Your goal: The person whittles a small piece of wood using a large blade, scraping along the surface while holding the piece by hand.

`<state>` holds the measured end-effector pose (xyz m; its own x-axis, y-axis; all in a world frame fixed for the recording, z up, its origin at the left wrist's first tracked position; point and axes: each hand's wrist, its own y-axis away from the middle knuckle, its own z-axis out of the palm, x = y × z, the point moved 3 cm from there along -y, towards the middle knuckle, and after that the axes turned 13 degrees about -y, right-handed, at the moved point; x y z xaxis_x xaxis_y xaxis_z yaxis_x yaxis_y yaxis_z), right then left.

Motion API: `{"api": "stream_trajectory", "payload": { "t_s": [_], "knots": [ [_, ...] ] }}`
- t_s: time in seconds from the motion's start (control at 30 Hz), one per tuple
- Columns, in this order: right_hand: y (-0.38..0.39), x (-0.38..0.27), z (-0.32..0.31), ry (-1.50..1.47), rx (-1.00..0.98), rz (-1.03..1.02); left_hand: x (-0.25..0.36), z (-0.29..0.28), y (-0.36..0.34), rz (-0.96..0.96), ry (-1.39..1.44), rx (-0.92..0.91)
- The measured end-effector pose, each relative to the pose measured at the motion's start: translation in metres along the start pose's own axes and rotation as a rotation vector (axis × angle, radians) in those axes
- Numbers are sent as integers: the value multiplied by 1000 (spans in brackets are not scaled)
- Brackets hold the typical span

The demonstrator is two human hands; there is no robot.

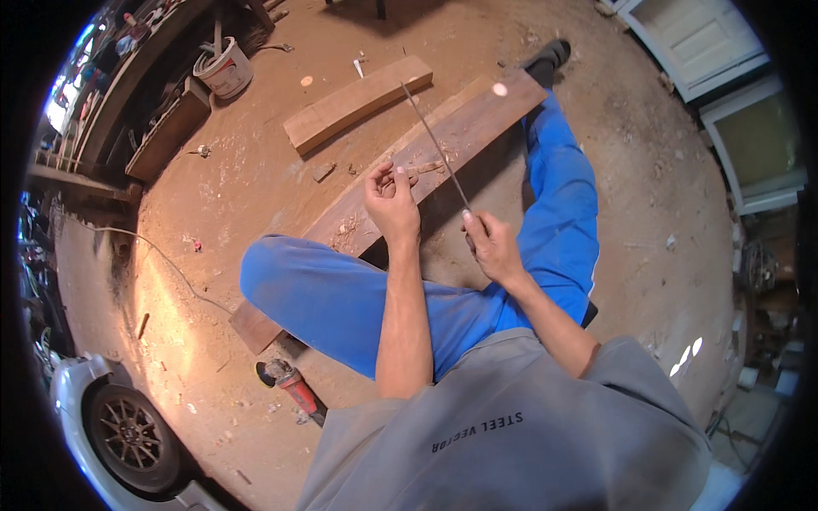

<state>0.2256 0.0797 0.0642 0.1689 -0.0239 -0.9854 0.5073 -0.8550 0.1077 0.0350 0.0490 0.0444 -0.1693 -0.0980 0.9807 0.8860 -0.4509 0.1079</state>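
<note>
Holding stick [426, 168] over plank [481, 119], pinched in left hand [394, 200]; right hand [494, 247], at its 4 o'clock, grips rod [433, 138]. Shavings [346, 232] at 8 o'clock: some carving looks done; remainder, cannot tell.

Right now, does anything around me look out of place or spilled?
Yes, mildly: loose shavings litter the plank near your left hand, untidy on its flat face. The red grinder also lies on the floor to your left, its head near the plank's end, where it could perhaps be knocked.
</note>
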Motion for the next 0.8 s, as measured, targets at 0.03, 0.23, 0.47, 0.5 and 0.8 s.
{"api": "stream_trajectory", "payload": {
  "t_s": [0.03, 0.23, 0.47, 0.5, 0.8],
  "knots": [
    [3, -4, 3, 44, 0, 3, 0, -4, 0, -10, 1, 4],
    [23, 9, 16, -147, -56, 302, -6, -30, -4, -133, -84, 76],
    [21, 32, 22, -3, -164, 275, -30, -38, -7, -184, -203, 50],
    [22, 41, 19, 1, -161, 274, -33, -35, -5, -189, -204, 23],
    [17, 51, 23, 29, -198, 251, -47, -29, -10, -183, -347, -33]
  ]
}}
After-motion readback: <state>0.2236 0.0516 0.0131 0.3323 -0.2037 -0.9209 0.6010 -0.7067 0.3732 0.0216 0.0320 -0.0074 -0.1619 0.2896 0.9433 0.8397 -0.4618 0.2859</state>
